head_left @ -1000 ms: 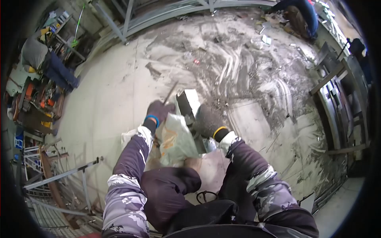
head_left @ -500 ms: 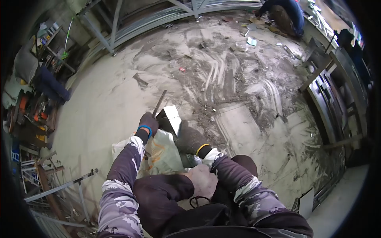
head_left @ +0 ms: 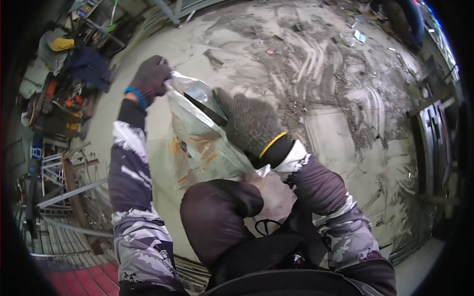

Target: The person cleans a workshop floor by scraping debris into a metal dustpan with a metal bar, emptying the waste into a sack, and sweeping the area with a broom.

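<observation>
My left hand (head_left: 152, 76), in a dark glove with a blue wristband, is closed on the upper rim of a translucent plastic bag (head_left: 197, 145) with orange print and holds it up. My right hand (head_left: 252, 121), in a grey knit glove with a yellow cuff edge, is at the bag's mouth. It appears closed on a metal piece (head_left: 205, 108) with a dark, straight edge, which lies partly inside the bag. The far end of this piece and some of the right fingers are hidden. The bag hangs in front of my bent knee (head_left: 217, 207).
Dark dirt and scraps cover the concrete floor (head_left: 321, 128) ahead. Cluttered shelves with tools (head_left: 74, 101) stand at the left, metal racks (head_left: 74, 197) below them. A metal frame (head_left: 434, 133) lines the right. Another person's dark-clothed leg (head_left: 412, 22) shows at the top right.
My left hand has let go of a dark strip, taken the bag's rim and lifted it up and left. My right hand has moved up with the metal piece into the bag's mouth.
</observation>
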Motion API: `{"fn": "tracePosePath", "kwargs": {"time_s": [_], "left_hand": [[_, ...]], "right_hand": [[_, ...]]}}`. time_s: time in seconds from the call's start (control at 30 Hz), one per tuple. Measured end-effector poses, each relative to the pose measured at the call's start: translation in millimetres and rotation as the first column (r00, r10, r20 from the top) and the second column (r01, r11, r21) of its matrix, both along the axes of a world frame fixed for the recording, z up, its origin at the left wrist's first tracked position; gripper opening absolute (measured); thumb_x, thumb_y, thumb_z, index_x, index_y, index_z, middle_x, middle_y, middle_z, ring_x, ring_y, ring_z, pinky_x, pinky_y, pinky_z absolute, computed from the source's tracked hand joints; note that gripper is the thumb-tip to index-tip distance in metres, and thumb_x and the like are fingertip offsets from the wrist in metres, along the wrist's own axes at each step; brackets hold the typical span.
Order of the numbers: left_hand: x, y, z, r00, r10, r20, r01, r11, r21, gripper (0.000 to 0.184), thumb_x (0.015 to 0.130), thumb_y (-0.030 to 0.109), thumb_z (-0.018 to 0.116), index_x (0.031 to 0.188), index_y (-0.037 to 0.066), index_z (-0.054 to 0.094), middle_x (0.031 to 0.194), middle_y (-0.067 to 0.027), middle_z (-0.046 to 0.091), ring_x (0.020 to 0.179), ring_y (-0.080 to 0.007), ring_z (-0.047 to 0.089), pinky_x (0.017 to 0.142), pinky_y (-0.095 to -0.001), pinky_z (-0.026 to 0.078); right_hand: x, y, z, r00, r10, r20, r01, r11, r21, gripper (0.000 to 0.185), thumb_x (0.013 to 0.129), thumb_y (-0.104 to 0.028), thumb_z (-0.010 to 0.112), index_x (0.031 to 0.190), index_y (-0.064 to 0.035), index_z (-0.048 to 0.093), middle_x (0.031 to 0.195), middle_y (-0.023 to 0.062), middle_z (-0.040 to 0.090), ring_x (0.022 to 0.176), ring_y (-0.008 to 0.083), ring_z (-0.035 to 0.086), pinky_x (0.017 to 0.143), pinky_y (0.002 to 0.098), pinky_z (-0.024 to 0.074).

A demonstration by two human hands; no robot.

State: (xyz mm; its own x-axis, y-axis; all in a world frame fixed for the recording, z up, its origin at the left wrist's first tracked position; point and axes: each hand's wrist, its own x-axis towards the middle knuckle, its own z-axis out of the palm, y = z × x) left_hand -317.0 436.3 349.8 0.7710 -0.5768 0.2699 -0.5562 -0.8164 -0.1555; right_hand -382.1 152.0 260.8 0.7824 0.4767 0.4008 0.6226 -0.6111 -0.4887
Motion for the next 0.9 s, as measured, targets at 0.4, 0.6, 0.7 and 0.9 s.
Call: {"fn": "tracePosePath", "kwargs": {"time_s": [0.4, 0.6, 0.7, 0.9], "left_hand": [[-70, 94, -49, 0.573, 0.56, -0.598, -0.812, 0.489, -0.32, 0.029, 0.052, 0.004, 0.071, 0.081, 0.003, 0.066, 0.087, -0.013, 0.06, 0.078, -0.0293, 0.061, 0.064, -0.0378, 0.052], [-72, 92, -11, 0.885, 0.454, -0.103, -0.464, 0.879, -0.112, 0.016, 0.069, 0.003, 0.066, 0.083, -0.001, 0.06, 0.077, -0.0148, 0.058, 0.065, -0.0261, 0.057, 0.054, -0.0344, 0.046], [-73, 121, -2, 0.815, 0.47, -0.34, -0.577, 0.709, -0.404, 0.019, 0.063, 0.001, 0.067, 0.081, 0.0, 0.062, 0.079, -0.0149, 0.057, 0.069, -0.0281, 0.057, 0.055, -0.034, 0.045], [-80, 170, -38, 0.897, 0.426, -0.122, -0.441, 0.833, -0.334, 0.004, 0.078, 0.006, 0.05, 0.074, 0.003, 0.051, 0.061, -0.0034, 0.041, 0.04, -0.0141, 0.037, 0.033, -0.032, 0.029]], "right_hand": [[23, 12, 50, 0.976, 0.159, 0.145, -0.15, 0.986, -0.075, 0.043, 0.085, -0.029, 0.059, 0.127, -0.0244, 0.053, 0.093, 0.0148, 0.06, 0.083, 0.0333, 0.065, 0.067, 0.045, 0.0517], [32, -21, 77, 0.998, 0.055, 0.024, -0.057, 0.994, 0.091, 0.046, 0.076, -0.019, 0.067, 0.121, -0.0211, 0.059, 0.093, 0.0132, 0.06, 0.084, 0.0322, 0.064, 0.069, 0.0436, 0.0508], [47, -46, 86, 0.993, 0.087, 0.084, -0.11, 0.936, 0.333, 0.053, 0.073, -0.007, 0.063, 0.124, -0.0216, 0.06, 0.087, 0.0129, 0.059, 0.08, 0.0322, 0.061, 0.069, 0.0425, 0.049], [49, -62, 95, 0.973, -0.074, 0.22, 0.007, 0.957, 0.291, 0.063, 0.067, 0.01, 0.049, 0.125, -0.0109, 0.061, 0.108, 0.0134, 0.066, 0.089, 0.0179, 0.064, 0.077, 0.0292, 0.0516]]}}
